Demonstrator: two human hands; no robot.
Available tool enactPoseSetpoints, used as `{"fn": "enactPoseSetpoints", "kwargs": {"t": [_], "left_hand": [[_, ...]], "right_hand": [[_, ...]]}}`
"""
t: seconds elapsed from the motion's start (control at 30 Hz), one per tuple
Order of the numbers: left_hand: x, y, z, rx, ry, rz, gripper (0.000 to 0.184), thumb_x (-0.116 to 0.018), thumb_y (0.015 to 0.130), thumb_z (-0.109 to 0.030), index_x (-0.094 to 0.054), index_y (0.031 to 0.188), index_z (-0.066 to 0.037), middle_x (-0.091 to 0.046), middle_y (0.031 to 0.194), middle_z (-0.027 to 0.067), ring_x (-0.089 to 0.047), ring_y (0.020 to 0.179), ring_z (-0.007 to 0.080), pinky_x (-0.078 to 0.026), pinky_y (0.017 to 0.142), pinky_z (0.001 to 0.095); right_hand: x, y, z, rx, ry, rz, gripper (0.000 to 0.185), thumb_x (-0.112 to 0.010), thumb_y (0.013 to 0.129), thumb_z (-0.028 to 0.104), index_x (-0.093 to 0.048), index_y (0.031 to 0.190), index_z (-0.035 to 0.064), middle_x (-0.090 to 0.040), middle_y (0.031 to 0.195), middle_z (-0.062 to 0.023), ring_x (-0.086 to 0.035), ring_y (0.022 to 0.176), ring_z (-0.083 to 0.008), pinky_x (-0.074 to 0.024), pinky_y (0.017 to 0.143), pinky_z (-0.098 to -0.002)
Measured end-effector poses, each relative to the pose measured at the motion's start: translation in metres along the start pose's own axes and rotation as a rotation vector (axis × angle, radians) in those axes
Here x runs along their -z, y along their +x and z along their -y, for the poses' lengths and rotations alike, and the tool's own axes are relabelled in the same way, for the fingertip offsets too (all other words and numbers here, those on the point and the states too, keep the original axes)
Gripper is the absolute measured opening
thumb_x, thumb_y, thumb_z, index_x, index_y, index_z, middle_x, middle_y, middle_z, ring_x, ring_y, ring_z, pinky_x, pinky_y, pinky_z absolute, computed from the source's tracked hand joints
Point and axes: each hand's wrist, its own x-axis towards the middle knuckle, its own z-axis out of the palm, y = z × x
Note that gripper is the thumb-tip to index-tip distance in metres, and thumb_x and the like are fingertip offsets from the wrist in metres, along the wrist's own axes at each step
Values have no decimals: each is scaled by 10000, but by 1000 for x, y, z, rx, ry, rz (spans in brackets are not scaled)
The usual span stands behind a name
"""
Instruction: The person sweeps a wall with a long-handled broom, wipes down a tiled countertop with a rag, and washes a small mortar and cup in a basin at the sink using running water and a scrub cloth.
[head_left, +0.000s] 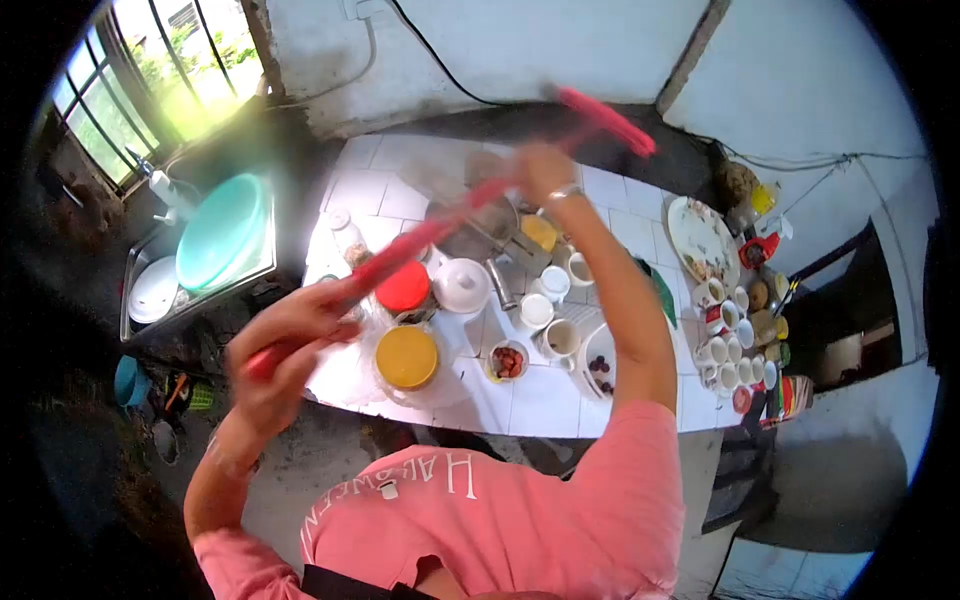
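Left hand [285,345], right hand [547,172] closed around 1 red pole [430,233], above 1 tiled table [540,408].

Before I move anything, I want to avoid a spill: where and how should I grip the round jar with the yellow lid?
Probably by the sides of the yellow-lidded jar, just below its upturned lid, coming from the near edge of the white-tiled table. A round, red-lidded container crowds its far side. Clear, crumpled plastic surrounds it, so ease that aside first.

Red is shown on the gripped pole [425,238], bright pink on its head [608,121] beyond the upper grip.
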Motion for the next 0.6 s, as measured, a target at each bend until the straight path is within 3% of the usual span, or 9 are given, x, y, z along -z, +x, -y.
{"fn": "enactPoseSetpoints", "kwargs": {"t": [0.03, 0.07, 0.1, 0.17, 0.23, 0.43, 0.47, 0.57, 0.6], "left_hand": [[-14, 24, 24, 3, 13, 106, 175, -538, 837, 5, -583, 1005, -9, -525, 1202, 186, -518, 1105, 220, -439, 927, 327], [-38, 49, 41, -83, 2, 137, 156, -545, 843, 6, -588, 991, -10, -524, 1213, 173, -517, 1100, 199, -420, 924, 300], [-63, 72, 70, -122, -132, 158, 132, -556, 849, -6, -583, 977, 5, -526, 1217, 155, -520, 1075, 174, -428, 887, 275], [-115, 108, 89, -38, -304, 171, 112, -572, 844, -23, -572, 949, 17, -529, 1213, 145, -524, 1044, 159, -428, 872, 264], [-167, 137, 129, -41, -461, 120, 120, -520, 891, -56, -574, 953, 31, -521, 1205, 158, -582, 974, 181, -466, 890, 298], [-199, 147, 168, -66, -308, 58, 117, -541, 880, -59, -555, 933, 45, -532, 1201, 121, -572, 950, 133, -459, 851, 255], [-194, 146, 172, 19, -367, 61, 101, -539, 878, -49, -556, 934, 34, -535, 1194, 121, -565, 951, 129, -460, 839, 255], [-173, 130, 162, 10, -333, -31, 96, -536, 880, -49, -556, 932, 29, -540, 1179, 118, -559, 949, 123, -458, 836, 250], [-167, 124, 164, -40, -298, -69, 95, -526, 883, -42, -559, 935, 31, -540, 1175, 121, -555, 955, 124, -449, 840, 249]], "right_hand": [[4, -11, -36, -63, 36, -24, 204, -680, 720, 277, -653, 855, 127, -618, 894, -139, -604, 827, -323, -494, 696, -446], [-6, -18, -71, -151, 3, -106, 167, -635, 748, 250, -618, 813, 97, -603, 889, -129, -583, 855, -329, -471, 742, -428], [-20, -26, -113, -221, -65, -124, 288, -670, 734, 294, -614, 968, 136, -599, 1019, -161, -580, 981, -345, -498, 760, -431], [-11, -44, -154, -544, -82, -50, 355, -659, 747, 330, -577, 1034, 139, -579, 1090, -162, -565, 1018, -349, -486, 801, -429], [-19, -62, -176, -659, -175, -119, 419, -653, 757, 367, -536, 1090, 142, -569, 1116, -158, -565, 1018, -349, -484, 800, -439], [-77, -63, -222, -751, 3, 52, 469, -654, 754, 437, -521, 1112, 165, -537, 1170, -132, -556, 1036, -357, -483, 812, -453], [-82, -58, -217, -790, 5, 74, 460, -656, 749, 453, -537, 1093, 171, -521, 1198, -121, -540, 1059, -369, -479, 825, -457], [-76, -40, -168, -656, -121, 9, 492, -672, 745, 421, -534, 1141, 162, -543, 1164, -168, -561, 1005, -356, -475, 809, -453], [-77, -29, -154, -607, -117, 34, 463, -658, 754, 424, -540, 1138, 195, -511, 1216, -142, -548, 1020, -363, -477, 809, -468]]}}
